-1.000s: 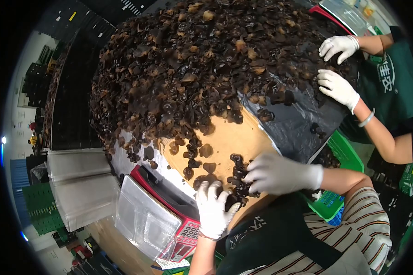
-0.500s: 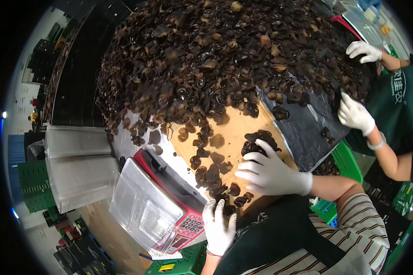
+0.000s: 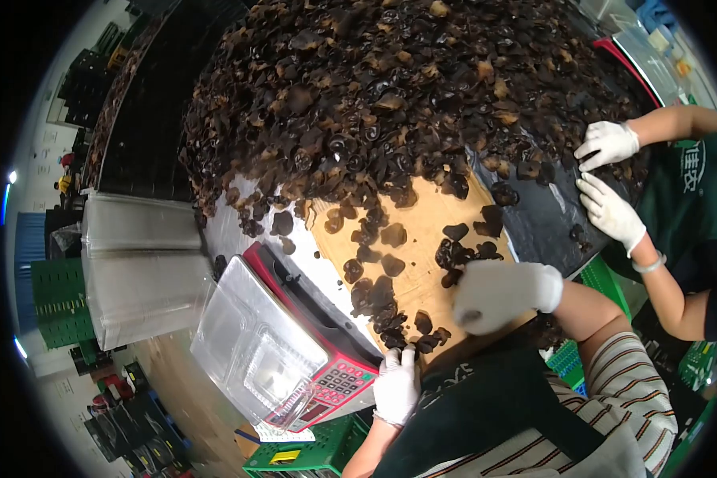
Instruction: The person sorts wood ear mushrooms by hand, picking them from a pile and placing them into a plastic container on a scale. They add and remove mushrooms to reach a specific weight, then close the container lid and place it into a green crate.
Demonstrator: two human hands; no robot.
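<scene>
Dark wood ear mushrooms (image 3: pixel 373 296) lie scattered over a tan cardboard sheet (image 3: pixel 422 211). My left hand (image 3: pixel 397 386), in a white glove, is at the sheet's near edge beside the scale, its fingers drawn together and bent. Its fingertips meet the nearest mushrooms; what they hold, if anything, is hidden. My right hand (image 3: pixel 498 299), gloved too and smeared by motion, hovers over the right part of the cardboard. A dark patch shows at its lower left. Just beyond it sits a small cluster of wood ears (image 3: pixel 454 253).
A large heap of wood ears (image 3: pixel 334 103) covers the far table. On the left, a red scale (image 3: pixel 346 382) carries clear plastic trays (image 3: pixel 255 342), with stacked clear lids (image 3: pixel 143 271) behind. At right, a co-worker's gloved hands (image 3: pixel 609 179) rest over black plastic sheeting (image 3: pixel 546 215).
My right hand has moved down and right, off the cluster, which is now more spread out. My left hand's fingers have drawn together. The co-worker's hands have come closer together.
</scene>
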